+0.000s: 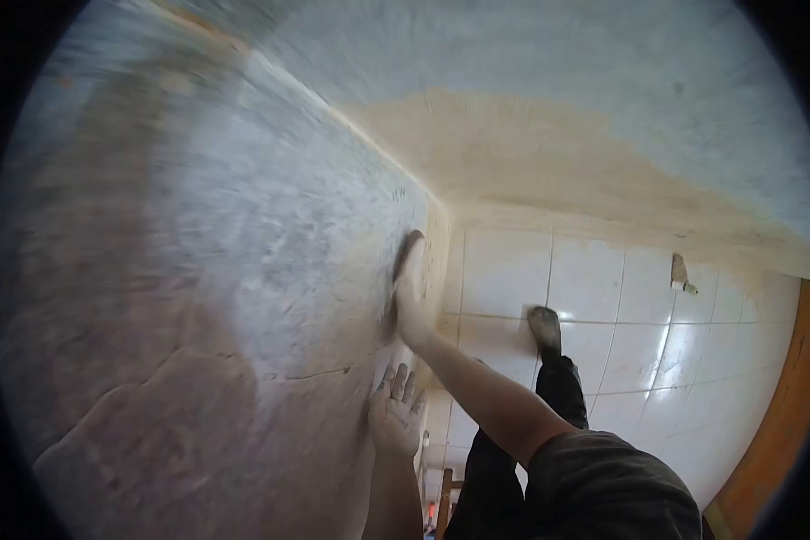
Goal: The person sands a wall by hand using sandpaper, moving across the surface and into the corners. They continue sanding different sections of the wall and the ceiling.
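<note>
My right hand [409, 301] is raised against the patchy grey wall [270, 234] near the corner. It presses something thin and dark to the wall; the hand hides most of it, and I cannot make out what it is. Just below, my left hand [396, 416] is held beside the same wall, palm turned up and fingers apart, holding nothing. Its fingertips look dusty. A crack runs across the wall to the left of my left hand.
White floor tiles [585, 274] lie to the right, with my shoe [544, 328] on them. Farther right is a small tool-like object [679, 272]. A second wall [531, 135], partly beige, meets the first at the corner. An orange surface [783, 414] stands at the right edge.
</note>
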`<state>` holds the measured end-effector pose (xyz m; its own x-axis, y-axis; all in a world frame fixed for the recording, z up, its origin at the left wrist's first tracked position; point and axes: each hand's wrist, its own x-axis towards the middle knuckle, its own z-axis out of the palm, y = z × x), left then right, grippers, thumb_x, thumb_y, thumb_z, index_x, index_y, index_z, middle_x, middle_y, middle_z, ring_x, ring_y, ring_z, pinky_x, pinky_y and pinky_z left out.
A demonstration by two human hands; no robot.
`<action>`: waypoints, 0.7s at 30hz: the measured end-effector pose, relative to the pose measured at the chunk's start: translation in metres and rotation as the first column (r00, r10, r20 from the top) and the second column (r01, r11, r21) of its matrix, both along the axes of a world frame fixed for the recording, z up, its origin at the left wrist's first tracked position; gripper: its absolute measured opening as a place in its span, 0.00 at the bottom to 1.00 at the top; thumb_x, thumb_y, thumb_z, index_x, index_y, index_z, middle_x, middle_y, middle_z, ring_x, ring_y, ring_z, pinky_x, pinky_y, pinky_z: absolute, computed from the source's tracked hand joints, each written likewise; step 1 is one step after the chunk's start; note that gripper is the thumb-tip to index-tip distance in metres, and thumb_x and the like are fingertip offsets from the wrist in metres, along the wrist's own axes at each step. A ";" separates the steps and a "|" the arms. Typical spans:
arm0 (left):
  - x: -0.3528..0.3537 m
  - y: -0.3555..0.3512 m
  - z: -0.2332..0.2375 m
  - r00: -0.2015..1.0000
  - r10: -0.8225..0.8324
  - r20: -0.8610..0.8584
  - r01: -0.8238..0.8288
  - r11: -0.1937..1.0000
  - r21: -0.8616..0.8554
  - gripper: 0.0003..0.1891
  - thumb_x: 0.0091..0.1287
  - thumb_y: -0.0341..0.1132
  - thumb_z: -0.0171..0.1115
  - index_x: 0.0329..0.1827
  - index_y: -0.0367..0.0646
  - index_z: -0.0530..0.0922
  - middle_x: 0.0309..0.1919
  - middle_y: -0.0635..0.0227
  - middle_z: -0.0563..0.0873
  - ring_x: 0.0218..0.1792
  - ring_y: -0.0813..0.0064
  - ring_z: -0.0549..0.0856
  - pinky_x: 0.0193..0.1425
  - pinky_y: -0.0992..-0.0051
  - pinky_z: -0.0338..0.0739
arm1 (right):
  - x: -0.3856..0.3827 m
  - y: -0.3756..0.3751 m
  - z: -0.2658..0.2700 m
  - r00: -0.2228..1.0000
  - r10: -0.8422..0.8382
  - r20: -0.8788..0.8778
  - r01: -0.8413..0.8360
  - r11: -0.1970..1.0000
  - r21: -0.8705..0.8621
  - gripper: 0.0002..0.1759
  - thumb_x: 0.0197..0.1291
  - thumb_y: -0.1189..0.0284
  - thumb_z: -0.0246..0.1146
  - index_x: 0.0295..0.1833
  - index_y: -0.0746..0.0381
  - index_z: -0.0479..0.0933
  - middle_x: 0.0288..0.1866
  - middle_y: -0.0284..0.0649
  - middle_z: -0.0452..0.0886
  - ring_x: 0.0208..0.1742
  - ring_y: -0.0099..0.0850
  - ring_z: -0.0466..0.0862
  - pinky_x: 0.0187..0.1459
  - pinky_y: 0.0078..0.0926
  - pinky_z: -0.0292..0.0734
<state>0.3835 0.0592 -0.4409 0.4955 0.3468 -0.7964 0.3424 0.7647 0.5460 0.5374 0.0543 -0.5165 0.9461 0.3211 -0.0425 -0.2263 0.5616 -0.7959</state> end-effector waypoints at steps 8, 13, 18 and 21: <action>-0.042 0.009 -0.007 0.731 0.143 0.667 0.086 0.950 -0.299 0.22 0.74 0.49 0.46 0.64 0.48 0.71 0.67 0.63 0.74 0.70 0.66 0.69 0.75 0.58 0.57 | -0.019 -0.014 0.139 0.656 0.004 0.755 0.155 0.978 -0.140 0.43 0.75 0.51 0.46 0.79 0.72 0.44 0.80 0.54 0.54 0.81 0.42 0.53 0.78 0.39 0.47; 0.002 -0.015 0.128 0.967 0.170 0.188 -0.175 0.985 0.011 0.20 0.73 0.48 0.51 0.61 0.49 0.73 0.62 0.65 0.77 0.66 0.63 0.71 0.74 0.54 0.57 | 0.003 0.000 0.150 0.952 0.178 -0.249 -0.195 0.980 -0.044 0.44 0.74 0.50 0.47 0.79 0.72 0.46 0.82 0.59 0.46 0.84 0.48 0.44 0.79 0.43 0.37; -0.033 0.036 0.095 0.638 0.212 0.740 0.187 0.890 -0.415 0.20 0.74 0.48 0.50 0.62 0.48 0.73 0.65 0.62 0.76 0.69 0.60 0.69 0.75 0.54 0.56 | -0.012 -0.032 0.321 0.663 0.151 0.733 0.185 0.916 -0.356 0.46 0.74 0.47 0.44 0.80 0.72 0.39 0.83 0.61 0.40 0.84 0.47 0.38 0.80 0.39 0.31; -0.022 0.003 0.185 0.781 0.169 0.601 -0.016 0.968 -0.252 0.23 0.73 0.50 0.49 0.64 0.46 0.72 0.67 0.61 0.75 0.69 0.60 0.70 0.74 0.55 0.58 | -0.013 -0.011 0.269 0.712 0.179 0.679 0.127 0.918 -0.375 0.50 0.69 0.42 0.47 0.81 0.69 0.43 0.83 0.57 0.42 0.84 0.47 0.40 0.80 0.39 0.34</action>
